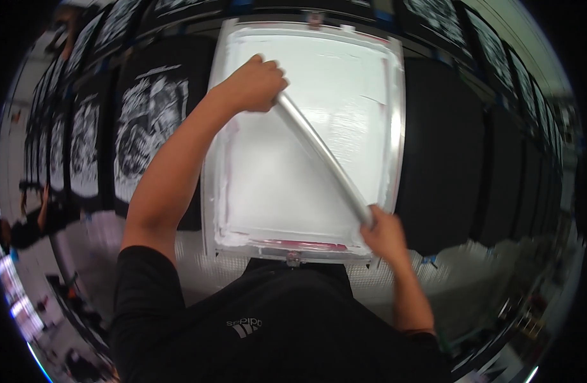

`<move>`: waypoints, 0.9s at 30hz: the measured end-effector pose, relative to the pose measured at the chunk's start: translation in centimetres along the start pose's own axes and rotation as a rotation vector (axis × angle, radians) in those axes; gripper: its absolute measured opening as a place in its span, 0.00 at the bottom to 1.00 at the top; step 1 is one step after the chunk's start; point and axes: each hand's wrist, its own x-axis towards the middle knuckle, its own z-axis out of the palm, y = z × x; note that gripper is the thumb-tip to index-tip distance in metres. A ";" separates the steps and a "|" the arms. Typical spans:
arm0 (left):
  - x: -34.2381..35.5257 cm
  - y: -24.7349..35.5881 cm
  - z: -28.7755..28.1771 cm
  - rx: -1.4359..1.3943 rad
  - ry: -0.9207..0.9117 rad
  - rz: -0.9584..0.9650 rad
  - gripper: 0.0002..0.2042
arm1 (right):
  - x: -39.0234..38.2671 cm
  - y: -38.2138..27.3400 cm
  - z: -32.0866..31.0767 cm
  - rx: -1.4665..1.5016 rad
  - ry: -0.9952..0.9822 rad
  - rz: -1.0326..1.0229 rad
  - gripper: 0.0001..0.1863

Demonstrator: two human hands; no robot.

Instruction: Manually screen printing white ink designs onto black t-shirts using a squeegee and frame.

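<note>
A silver squeegee (320, 149) lies slantwise over a framed printing screen (397, 127). My left hand (258, 84) grips its upper end near the screen's far left. Around its lower end, close to the right side of the frame, my right hand (384, 233) is closed. White ink (348, 124) coats the mesh, thick and streaky to the right of the squeegee and smoother on its lower left. The blade's underside is hidden from this view. Pinkish marks show along the screen's near edge.
On the left, black shirts with a white print (154, 124) lie on boards in a row. Plain black shirts (440, 153) line the right side. More printed shirts hang across the far side. Another person (35, 223) stands at the far left edge.
</note>
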 end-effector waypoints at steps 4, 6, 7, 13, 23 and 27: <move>-16.2 3.6 1.8 -0.301 0.062 -0.326 0.10 | 8.1 -1.5 -6.5 -0.430 0.212 -0.630 0.19; -21.5 9.4 3.0 -0.434 0.154 -0.492 0.14 | 13.1 -4.9 -8.3 -0.568 0.170 -0.780 0.19; -22.8 12.3 3.7 -0.513 0.197 -0.605 0.15 | 15.4 -7.1 -8.9 -0.670 0.151 -0.817 0.19; -22.3 23.5 7.1 -0.610 0.384 -1.025 0.21 | 26.4 -18.7 -5.1 -0.884 0.088 -1.325 0.21; -17.8 26.0 8.4 -0.720 0.208 -0.945 0.18 | 27.2 -10.9 -3.1 -0.831 0.215 -1.282 0.20; -18.1 22.9 6.7 -0.629 0.292 -0.784 0.18 | 23.5 -5.0 -8.7 -0.721 0.248 -1.087 0.22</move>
